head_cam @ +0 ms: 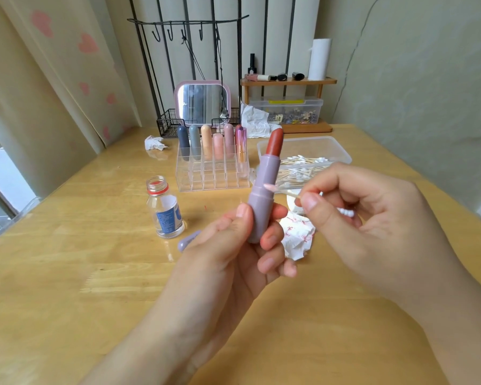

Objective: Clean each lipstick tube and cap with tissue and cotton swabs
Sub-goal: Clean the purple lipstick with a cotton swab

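A pale wooden table (67,273) fills the view, set against a cream wall with a curtain at the left and a black wire rack (189,65) behind. At the back stand a pink-framed mirror (202,102), a small wooden shelf (288,81) and a white paper roll (320,59).

The left hand (233,257) holds a lilac lipstick (263,198) upright above the table's middle, thumb on one side and fingers curled round the base; the red bullet is wound out at the top. The right hand (372,218) pinches a swab (282,190) between thumb and forefinger, its pinkish tip touching the tube's collar from the right. More white swab tips show inside the right palm.

The lilac cap (188,241) lies on the table just left of the left hand, partly hidden by it. A stained tissue (297,237) lies beneath and between the hands. An open clear bottle (165,209) stands to the left, well apart from the tube.

Behind the hands, a clear organizer (214,173) holds 6 capped lipsticks in its back rows. A clear box (306,151) of swabs sits right of it. Crumpled tissues lie at the back. The near table, toward the front edge, is bare wood.
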The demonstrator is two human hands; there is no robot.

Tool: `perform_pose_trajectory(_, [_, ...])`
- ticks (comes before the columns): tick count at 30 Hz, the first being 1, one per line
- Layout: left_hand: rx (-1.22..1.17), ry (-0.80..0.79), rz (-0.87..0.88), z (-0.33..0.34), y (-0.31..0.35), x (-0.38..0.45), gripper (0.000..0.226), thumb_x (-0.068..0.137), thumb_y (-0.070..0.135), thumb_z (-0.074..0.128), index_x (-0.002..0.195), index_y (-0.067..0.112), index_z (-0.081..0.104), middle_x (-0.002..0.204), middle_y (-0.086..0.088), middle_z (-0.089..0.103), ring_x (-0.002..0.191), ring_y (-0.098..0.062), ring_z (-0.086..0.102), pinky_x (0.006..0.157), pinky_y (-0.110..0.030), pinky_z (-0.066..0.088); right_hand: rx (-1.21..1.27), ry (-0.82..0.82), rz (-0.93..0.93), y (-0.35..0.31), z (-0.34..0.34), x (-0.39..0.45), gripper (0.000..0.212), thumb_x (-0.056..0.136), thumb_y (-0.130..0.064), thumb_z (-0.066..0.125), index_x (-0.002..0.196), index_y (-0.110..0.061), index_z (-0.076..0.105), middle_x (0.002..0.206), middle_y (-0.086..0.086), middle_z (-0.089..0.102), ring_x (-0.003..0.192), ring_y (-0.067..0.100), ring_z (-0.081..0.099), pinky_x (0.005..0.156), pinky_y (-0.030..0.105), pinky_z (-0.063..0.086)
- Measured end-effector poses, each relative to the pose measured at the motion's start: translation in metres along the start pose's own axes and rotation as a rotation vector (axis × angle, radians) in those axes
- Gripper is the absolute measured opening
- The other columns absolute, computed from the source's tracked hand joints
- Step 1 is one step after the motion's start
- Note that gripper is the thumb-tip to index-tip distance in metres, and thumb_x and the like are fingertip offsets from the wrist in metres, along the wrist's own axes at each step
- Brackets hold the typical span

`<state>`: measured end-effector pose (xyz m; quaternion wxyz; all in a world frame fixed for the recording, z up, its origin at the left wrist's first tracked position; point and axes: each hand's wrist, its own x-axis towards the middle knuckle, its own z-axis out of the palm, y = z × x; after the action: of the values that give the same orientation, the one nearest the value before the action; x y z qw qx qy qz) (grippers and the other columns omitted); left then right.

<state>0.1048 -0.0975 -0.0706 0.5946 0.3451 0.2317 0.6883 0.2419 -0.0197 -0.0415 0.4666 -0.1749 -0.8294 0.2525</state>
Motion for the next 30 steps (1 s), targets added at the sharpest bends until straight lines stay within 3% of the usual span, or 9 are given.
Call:
perform_pose_trajectory(4, [0.022,-0.034,0.019,-0.0012,0.0016,-0.0012,0.014,0.083,0.024,0.064,0.084,0.011,0.060,0.068,0.000,0.041,0.052,-0.012,0.037,0.059,-0.029,0.047,0.012,-0.038,-0.009,-0.0044,0.0035,-0.0028,0.015,0.082,-0.013,0.062,0.068,-0.018,0.060,0.046,0.005,0.043,0.044,0.007,0.036,0.044,0.000,0.032])
perform_pose_trajectory(9, [0.062,0.067,0.055,0.0025,0.0010,-0.0019,0.014,0.083,0.012,0.059,0.085,0.008,0.046,0.064,-0.002,0.042,0.049,-0.013,0.039,0.056,-0.029,0.047,-0.023,0.026,0.009,0.0003,0.0006,0.0006,0.017,0.084,-0.029,0.055,0.072,-0.018,0.061,0.050,0.006,0.045,0.047,0.014,0.040,0.048,0.009,0.030])
perform_pose_trajectory(12, [0.074,0.069,0.062,0.0016,-0.0003,0.0007,0.020,0.081,0.023,0.053,0.085,0.004,0.054,0.065,-0.004,0.050,0.052,-0.016,0.046,0.056,-0.031,0.048,-0.014,-0.011,-0.012,-0.0015,0.0002,-0.0007,0.016,0.083,-0.026,0.057,0.069,-0.018,0.060,0.048,0.005,0.043,0.046,0.013,0.037,0.048,0.007,0.029])
perform_pose_trajectory(16, [0.131,0.082,0.065,-0.0030,-0.0024,0.0035,0.031,0.082,0.032,0.050,0.078,0.012,0.072,0.065,-0.003,0.055,0.051,-0.015,0.048,0.053,-0.029,0.047,-0.058,0.010,-0.016,-0.0004,0.0012,0.0004,0.016,0.084,-0.027,0.056,0.072,-0.018,0.060,0.050,0.006,0.046,0.048,0.014,0.039,0.048,0.006,0.028])
perform_pose_trajectory(23, [0.080,0.058,0.006,-0.0023,-0.0006,0.0011,0.037,0.086,0.035,0.044,0.080,0.010,0.072,0.060,-0.001,0.045,0.044,-0.011,0.038,0.054,-0.027,0.047,0.015,-0.043,-0.020,-0.0020,0.0024,-0.0015,0.014,0.085,-0.023,0.060,0.071,-0.019,0.060,0.048,0.006,0.046,0.046,0.010,0.038,0.047,0.002,0.031])
perform_pose_trajectory(26, [0.003,0.048,-0.032,0.0002,0.0023,-0.0017,0.037,0.088,0.033,0.044,0.079,0.009,0.070,0.059,0.000,0.042,0.043,-0.010,0.034,0.053,-0.026,0.046,0.019,-0.008,-0.004,0.0023,0.0023,0.0010,0.016,0.086,-0.029,0.055,0.076,-0.019,0.061,0.056,0.008,0.049,0.052,0.016,0.044,0.048,0.015,0.034])
perform_pose_trajectory(30, [-0.138,-0.038,-0.115,-0.0006,0.0066,-0.0034,0.037,0.091,0.033,0.044,0.083,0.007,0.068,0.060,0.001,0.043,0.044,-0.009,0.035,0.057,-0.026,0.047,0.103,-0.039,0.027,0.0050,-0.0019,0.0012,0.017,0.083,-0.030,0.054,0.072,-0.019,0.061,0.056,0.013,0.046,0.051,0.018,0.042,0.051,0.013,0.035])
